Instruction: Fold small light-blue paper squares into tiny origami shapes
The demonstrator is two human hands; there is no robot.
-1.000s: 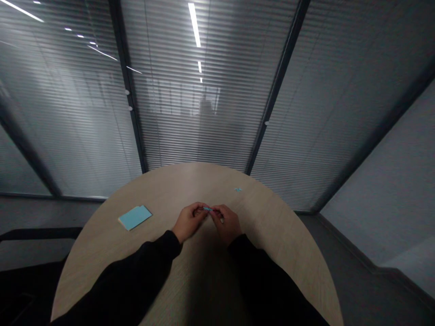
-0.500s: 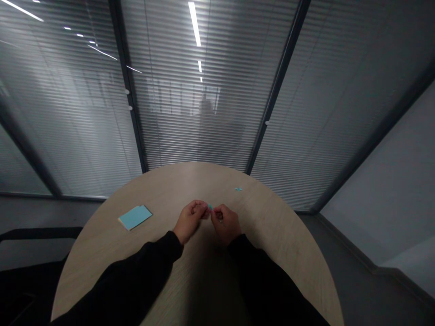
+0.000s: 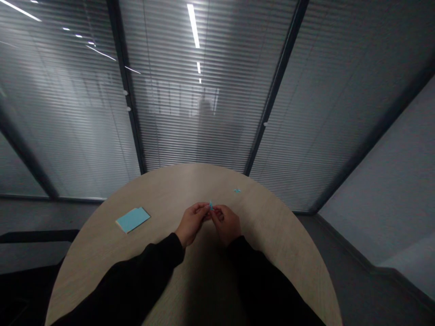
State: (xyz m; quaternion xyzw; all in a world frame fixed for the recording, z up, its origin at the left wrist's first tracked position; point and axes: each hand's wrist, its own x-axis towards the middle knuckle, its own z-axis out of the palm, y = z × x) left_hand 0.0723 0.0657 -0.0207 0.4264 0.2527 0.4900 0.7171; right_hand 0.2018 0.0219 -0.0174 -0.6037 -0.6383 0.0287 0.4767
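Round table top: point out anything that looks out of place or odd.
A small blue paper scrap lies alone near the far edge of the round wood-grain table, well away from the blue paper pad and the tiny blue piece pinched between the left hand and right hand. It looks stray.

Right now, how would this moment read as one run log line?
left hand: pinches small blue paper piece | right hand: pinches same piece | nearby: blue note pad, round table

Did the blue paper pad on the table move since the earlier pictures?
No. Against the small blue scrap on the round table, the light-blue paper pad stays in the same place; only the camera shifted slightly.
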